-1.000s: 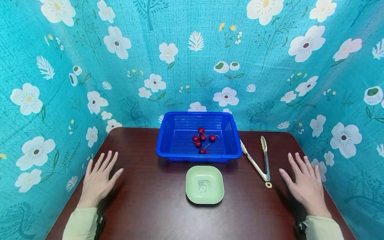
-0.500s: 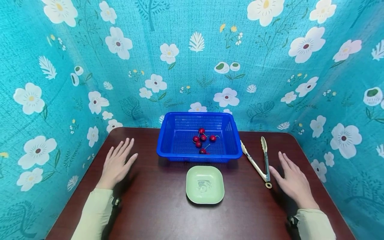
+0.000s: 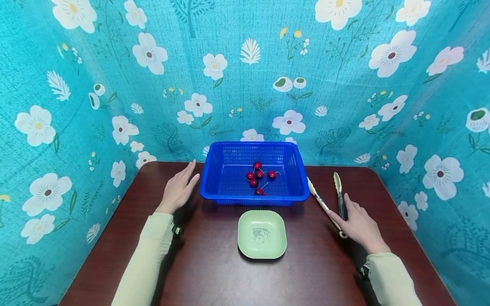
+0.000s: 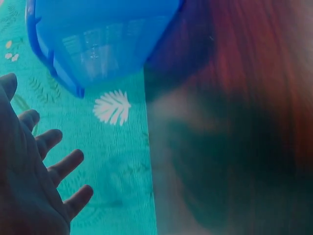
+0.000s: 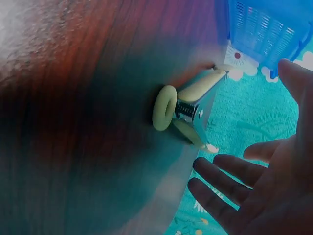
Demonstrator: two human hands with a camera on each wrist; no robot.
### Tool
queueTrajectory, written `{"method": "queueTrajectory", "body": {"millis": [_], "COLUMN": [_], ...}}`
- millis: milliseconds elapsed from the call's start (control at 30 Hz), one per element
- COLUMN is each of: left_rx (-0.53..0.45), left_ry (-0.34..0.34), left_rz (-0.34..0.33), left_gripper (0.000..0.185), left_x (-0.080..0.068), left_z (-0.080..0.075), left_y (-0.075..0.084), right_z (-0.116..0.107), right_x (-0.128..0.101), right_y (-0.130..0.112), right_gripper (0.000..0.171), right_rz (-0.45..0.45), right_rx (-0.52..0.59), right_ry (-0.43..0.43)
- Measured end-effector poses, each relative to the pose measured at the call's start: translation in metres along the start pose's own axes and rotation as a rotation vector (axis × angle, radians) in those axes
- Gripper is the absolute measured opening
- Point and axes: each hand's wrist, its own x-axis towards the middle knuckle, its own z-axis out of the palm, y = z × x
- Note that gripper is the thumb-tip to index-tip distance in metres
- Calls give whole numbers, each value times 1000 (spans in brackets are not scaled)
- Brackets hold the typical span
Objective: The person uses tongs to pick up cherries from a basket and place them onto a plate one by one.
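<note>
Overhead, the head view shows the left hand (image 3: 178,190) with straight fingers just beside the blue basket (image 3: 214,187), which holds cherries (image 3: 259,178). The right hand (image 3: 357,224), fingers extended, lies over the hinge end of the tongs (image 3: 325,208); whether it touches them cannot be told. Only the right wrist view shows the tongs' ring (image 5: 165,108) and spread fingers (image 5: 222,169) apart from it. A green plate (image 3: 262,234) sits on the dark wooden table (image 3: 214,272), enclosed by a teal floral curtain (image 3: 115,85).

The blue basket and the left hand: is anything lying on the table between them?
No. In the head view only bare brown table shows between the left hand and the blue basket; the fingertips are close to its left wall.
</note>
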Motion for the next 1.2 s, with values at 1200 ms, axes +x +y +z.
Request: {"method": "queueTrajectory", "body": {"millis": [1200], "left_rx": [-205], "left_ry": [-61], "left_rz": [-247], "left_gripper": [70], "left_x": [51], "left_z": [32], "left_y": [54], "right_z": [9], "right_x": [20], "right_y": [-6], "right_gripper": [126], "right_rz": [44], "right_rx": [-60], "right_ry": [-45]}}
